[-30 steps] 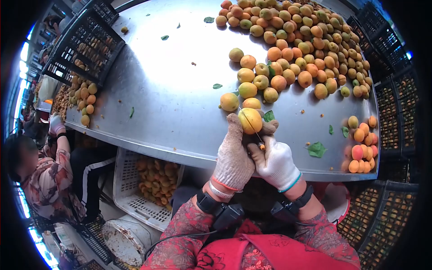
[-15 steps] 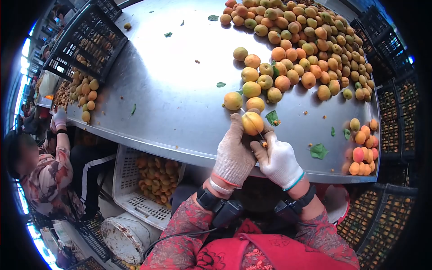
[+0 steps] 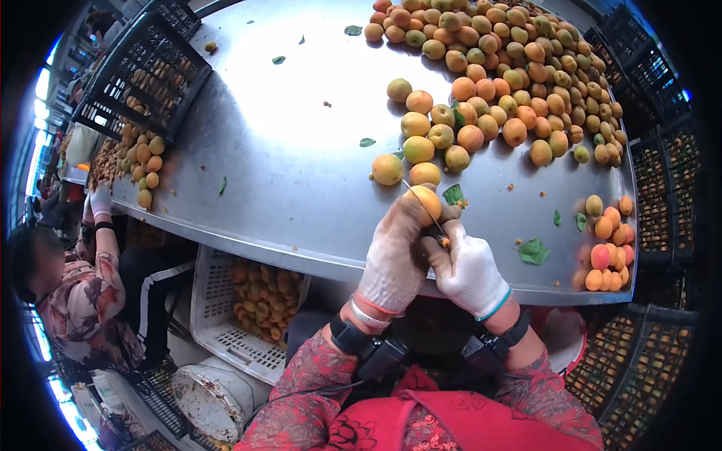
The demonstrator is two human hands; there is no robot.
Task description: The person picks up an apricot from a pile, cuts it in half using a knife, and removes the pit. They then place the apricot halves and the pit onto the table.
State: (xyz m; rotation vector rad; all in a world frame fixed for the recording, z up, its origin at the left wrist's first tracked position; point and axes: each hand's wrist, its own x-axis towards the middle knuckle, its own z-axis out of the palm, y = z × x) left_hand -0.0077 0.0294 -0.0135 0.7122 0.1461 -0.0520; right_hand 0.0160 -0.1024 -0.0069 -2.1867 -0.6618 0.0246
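Note:
My gloved left hand is closed around an apricot above the table's near edge. Its fingers cover much of the fruit's left side. My gloved right hand grips a small knife with a thin metal blade, which lies across the apricot's face. Most of its handle is hidden in my fingers. Just beyond my hands, loose yellow-orange apricots lie on the metal table. A green leaf rests right of the held fruit.
A large apricot pile covers the far right; a smaller group sits at the right edge. A black crate tilts at the left. Below the table stand a white crate of apricots and a white bucket. A co-worker sits left.
My left fingers have shifted up and around the apricot, covering more of it. The knife blade still crosses the fruit. The co-worker's hands have moved slightly at the table edge.

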